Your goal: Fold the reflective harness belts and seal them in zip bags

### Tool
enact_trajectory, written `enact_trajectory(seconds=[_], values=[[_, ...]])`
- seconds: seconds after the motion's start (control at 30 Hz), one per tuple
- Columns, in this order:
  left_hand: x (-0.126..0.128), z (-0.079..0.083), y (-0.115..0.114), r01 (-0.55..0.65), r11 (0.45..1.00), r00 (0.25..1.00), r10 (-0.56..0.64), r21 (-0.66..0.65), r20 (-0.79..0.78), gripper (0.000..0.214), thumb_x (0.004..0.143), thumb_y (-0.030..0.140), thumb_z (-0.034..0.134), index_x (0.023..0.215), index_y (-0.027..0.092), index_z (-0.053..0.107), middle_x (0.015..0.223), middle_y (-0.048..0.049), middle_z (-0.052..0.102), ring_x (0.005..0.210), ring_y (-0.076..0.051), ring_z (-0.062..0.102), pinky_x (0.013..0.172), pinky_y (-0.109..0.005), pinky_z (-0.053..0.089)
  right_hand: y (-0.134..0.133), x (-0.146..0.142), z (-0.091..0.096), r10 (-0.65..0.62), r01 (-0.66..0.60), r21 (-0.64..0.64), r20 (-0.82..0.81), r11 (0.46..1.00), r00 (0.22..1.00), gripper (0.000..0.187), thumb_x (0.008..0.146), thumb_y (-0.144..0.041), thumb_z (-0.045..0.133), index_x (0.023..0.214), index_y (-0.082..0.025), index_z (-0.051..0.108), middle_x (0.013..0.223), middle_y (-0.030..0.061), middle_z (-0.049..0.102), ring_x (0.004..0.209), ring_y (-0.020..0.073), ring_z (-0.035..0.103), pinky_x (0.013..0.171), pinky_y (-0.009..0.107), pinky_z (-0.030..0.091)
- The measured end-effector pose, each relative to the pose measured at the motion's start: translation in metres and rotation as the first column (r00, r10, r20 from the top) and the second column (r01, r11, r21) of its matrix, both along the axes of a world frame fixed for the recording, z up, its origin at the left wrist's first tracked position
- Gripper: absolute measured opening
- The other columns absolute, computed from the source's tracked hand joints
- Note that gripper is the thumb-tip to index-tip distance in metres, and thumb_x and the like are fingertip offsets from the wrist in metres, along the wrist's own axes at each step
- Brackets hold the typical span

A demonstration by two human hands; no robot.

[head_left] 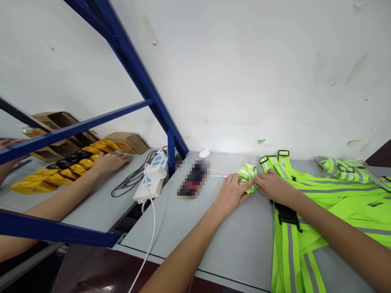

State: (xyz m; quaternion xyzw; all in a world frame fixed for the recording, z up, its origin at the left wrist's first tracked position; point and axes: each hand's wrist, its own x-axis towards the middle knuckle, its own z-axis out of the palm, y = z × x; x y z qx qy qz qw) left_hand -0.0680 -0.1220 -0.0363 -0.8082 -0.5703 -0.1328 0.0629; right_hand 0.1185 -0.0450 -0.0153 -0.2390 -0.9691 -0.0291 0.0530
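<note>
My left hand (pixel 231 192) and my right hand (pixel 274 186) meet on a small folded bundle of neon-yellow reflective strap (pixel 249 174) lying on the grey table (pixel 214 228). Both hands have their fingers pinched on the bundle, one from each side. A pile of neon-yellow reflective vests (pixel 336 203) with grey stripes and black buckles spreads under and to the right of my right forearm.
A blurred dark object (pixel 193 184) and a small white round thing (pixel 204 154) lie left of my hands. A white power strip (pixel 152 179) with cables bridges the table gap. Another person's hand (pixel 110 162) rests by yellow packets (pixel 61 169) and cardboard boxes (pixel 126 141). Blue shelf bars (pixel 146 87) cross the left.
</note>
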Motion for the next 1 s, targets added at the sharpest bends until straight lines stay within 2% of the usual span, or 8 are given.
enact_trajectory(seconds=[0.2, 0.37, 0.47, 0.6, 0.73, 0.8, 0.93, 1.0], values=[[0.008, 0.001, 0.003, -0.150, 0.989, 0.986, 0.149, 0.012, 0.070, 0.035, 0.085, 0.040, 0.053, 0.114, 0.020, 0.055, 0.095, -0.0088, 0.051, 0.091, -0.026, 0.049, 0.076, -0.037, 0.046, 0.003, -0.002, 0.010, -0.034, 0.025, -0.073, -0.123, 0.997, 0.992, 0.020, 0.088, -0.010, 0.042, 0.072, -0.022, 0.042, 0.062, 0.0002, 0.054, 0.063, 0.0194, 0.050, 0.079, 0.033, 0.036], [0.005, 0.000, 0.002, -0.080, 0.997, 0.971, 0.079, -0.006, 0.226, 0.047, 0.079, 0.039, 0.060, 0.121, 0.022, 0.049, 0.111, -0.0100, 0.051, 0.105, -0.027, 0.049, 0.086, -0.039, 0.047, -0.005, -0.001, 0.013, 0.057, -0.070, -0.105, -0.121, 0.992, 0.991, 0.018, 0.083, -0.009, 0.046, 0.072, -0.023, 0.040, 0.063, -0.0014, 0.055, 0.059, 0.0178, 0.049, 0.088, 0.035, 0.035], [0.006, -0.002, -0.002, -0.049, 0.998, 0.950, 0.055, -0.027, 0.308, 0.039, 0.081, 0.033, 0.058, 0.117, 0.023, 0.050, 0.125, -0.0109, 0.046, 0.111, -0.026, 0.049, 0.088, -0.038, 0.048, -0.016, -0.001, 0.010, 0.052, -0.069, -0.113, -0.146, 0.991, 0.988, 0.017, 0.082, -0.010, 0.046, 0.073, -0.023, 0.040, 0.065, -0.0001, 0.057, 0.060, 0.0178, 0.051, 0.086, 0.035, 0.036], [0.017, 0.005, -0.001, -0.197, 0.978, 0.932, 0.210, -0.072, 0.296, 0.024, 0.083, 0.029, 0.053, 0.105, 0.022, 0.050, 0.116, -0.0091, 0.050, 0.103, -0.025, 0.054, 0.073, -0.034, 0.052, -0.035, -0.004, 0.012, -0.012, -0.008, -0.097, -0.205, 0.995, 0.979, 0.016, 0.084, -0.009, 0.043, 0.073, -0.022, 0.042, 0.067, 0.0012, 0.059, 0.061, 0.0174, 0.053, 0.084, 0.035, 0.035], [0.036, 0.020, 0.003, -0.335, 0.935, 0.881, 0.355, -0.117, 0.312, 0.033, 0.074, 0.016, 0.055, 0.105, 0.021, 0.046, 0.119, -0.0113, 0.045, 0.099, -0.026, 0.056, 0.064, -0.033, 0.051, -0.052, -0.004, 0.017, -0.067, 0.033, -0.161, -0.208, 0.986, 0.976, 0.014, 0.083, -0.011, 0.044, 0.073, -0.021, 0.044, 0.067, 0.0006, 0.060, 0.063, 0.0167, 0.055, 0.081, 0.033, 0.033], [0.040, 0.027, 0.001, -0.236, 0.960, 0.882, 0.276, -0.150, 0.381, 0.040, 0.072, 0.014, 0.057, 0.110, 0.021, 0.046, 0.122, -0.0120, 0.042, 0.102, -0.026, 0.055, 0.070, -0.034, 0.052, -0.058, 0.002, 0.017, -0.147, 0.117, -0.161, -0.190, 0.980, 0.971, 0.012, 0.083, -0.013, 0.044, 0.074, -0.020, 0.047, 0.065, 0.0005, 0.061, 0.062, 0.0170, 0.056, 0.079, 0.033, 0.032], [0.031, 0.033, -0.009, 0.149, 0.963, 0.877, -0.025, -0.223, 0.480, 0.037, 0.074, 0.017, 0.062, 0.109, 0.023, 0.050, 0.116, -0.0079, 0.050, 0.109, -0.024, 0.051, 0.090, -0.037, 0.048, -0.061, 0.016, 0.010, -0.263, 0.264, -0.015, -0.135, 0.965, 0.955, 0.013, 0.087, -0.021, 0.046, 0.077, -0.017, 0.054, 0.068, 0.0045, 0.064, 0.064, 0.0210, 0.058, 0.076, 0.038, 0.028], [0.024, 0.033, -0.010, 0.174, 0.960, 0.897, -0.063, -0.218, 0.438, 0.028, 0.077, 0.019, 0.061, 0.103, 0.023, 0.053, 0.111, -0.0059, 0.055, 0.106, -0.024, 0.051, 0.089, -0.038, 0.047, -0.061, 0.019, 0.006, -0.260, 0.265, 0.036, -0.107, 0.964, 0.960, 0.019, 0.089, -0.023, 0.046, 0.075, -0.017, 0.057, 0.068, 0.0058, 0.064, 0.063, 0.0211, 0.058, 0.075, 0.038, 0.027]])
